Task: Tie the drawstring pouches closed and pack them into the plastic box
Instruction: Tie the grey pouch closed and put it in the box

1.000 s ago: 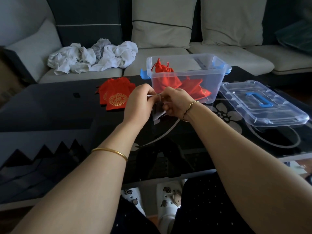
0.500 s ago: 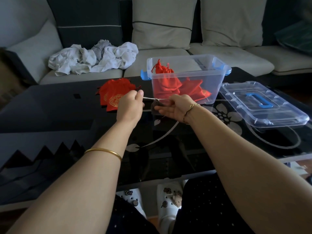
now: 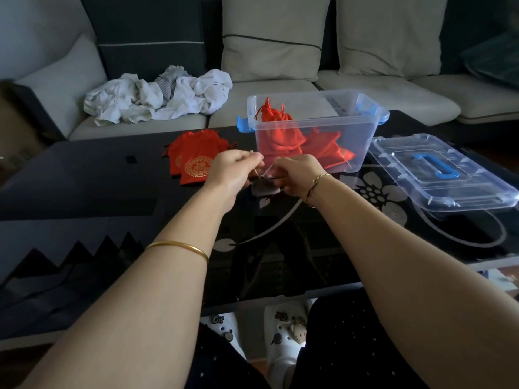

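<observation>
- At frame centre, a small grey pouch [image 3: 264,188] is held between both hands, low over the black table [image 3: 84,186].
- Its pale drawstrings [image 3: 266,172] are pinched by the left hand [image 3: 233,172] and the right hand [image 3: 297,175], fingers curled.
- Tied red pouches [image 3: 280,133] are seen inside the clear plastic box [image 3: 359,136], upper centre.

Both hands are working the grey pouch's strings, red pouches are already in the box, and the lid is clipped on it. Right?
No: the head view shows the lid lying on the table beside the open plastic box. The rest holds.
</observation>
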`<state>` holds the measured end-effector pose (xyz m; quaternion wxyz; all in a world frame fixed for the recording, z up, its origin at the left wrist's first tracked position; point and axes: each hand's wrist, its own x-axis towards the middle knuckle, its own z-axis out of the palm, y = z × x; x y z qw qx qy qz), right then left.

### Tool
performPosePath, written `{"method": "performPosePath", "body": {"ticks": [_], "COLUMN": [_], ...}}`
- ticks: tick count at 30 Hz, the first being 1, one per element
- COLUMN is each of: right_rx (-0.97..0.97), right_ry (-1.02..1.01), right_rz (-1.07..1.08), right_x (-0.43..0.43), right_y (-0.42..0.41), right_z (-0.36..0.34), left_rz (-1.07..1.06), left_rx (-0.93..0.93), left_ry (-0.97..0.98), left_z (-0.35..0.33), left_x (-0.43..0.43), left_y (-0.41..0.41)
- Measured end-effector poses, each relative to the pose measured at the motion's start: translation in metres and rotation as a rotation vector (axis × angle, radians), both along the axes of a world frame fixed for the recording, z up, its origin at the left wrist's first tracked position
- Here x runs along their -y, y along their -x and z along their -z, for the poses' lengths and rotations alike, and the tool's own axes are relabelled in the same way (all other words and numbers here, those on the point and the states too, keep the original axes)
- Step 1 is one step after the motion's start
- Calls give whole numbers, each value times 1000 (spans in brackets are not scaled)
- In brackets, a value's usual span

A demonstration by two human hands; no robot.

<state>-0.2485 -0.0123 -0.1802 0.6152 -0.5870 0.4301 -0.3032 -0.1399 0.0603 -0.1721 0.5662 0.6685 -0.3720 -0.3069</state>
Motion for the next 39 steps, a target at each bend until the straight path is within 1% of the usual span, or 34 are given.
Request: {"method": "performPosePath", "body": {"ticks": [3,9,14,17,20,23,30,34,39], "right_rx": [-39,-96,-47,17,-4,-98,-132,-245,-215], "right_ry": [173,357,367,289,235,317,467,577,568], "right_rz": [20,-32,-100,-145,-193,-209,-177,-165,-170], "right_x": [1,1,-2,-4,-5,-4,-4,-2,-4], "right_y": [-1,-4,-6,-11,-10,-7,-4,-5,-4], "right_z": [-1,-1,-3,-6,-8,-9,-7,-9,-9], "left_rz": [22,112,95,110,105,92,14,-24,-72], "left_rx": [-6,-37,-61,-69,-57,7,78,43,-44], "left_ry": [-49,-120,-121,-126,-120,-133,-115,-93,-63], "left_z": [0,-2,-1,0,0,1,4,3,2], "left_x": [-1,-7,-6,-5,-5,-4,0,2,2], "left_y": [0,4,-1,-1,-2,-4,-3,-4,-4]}}
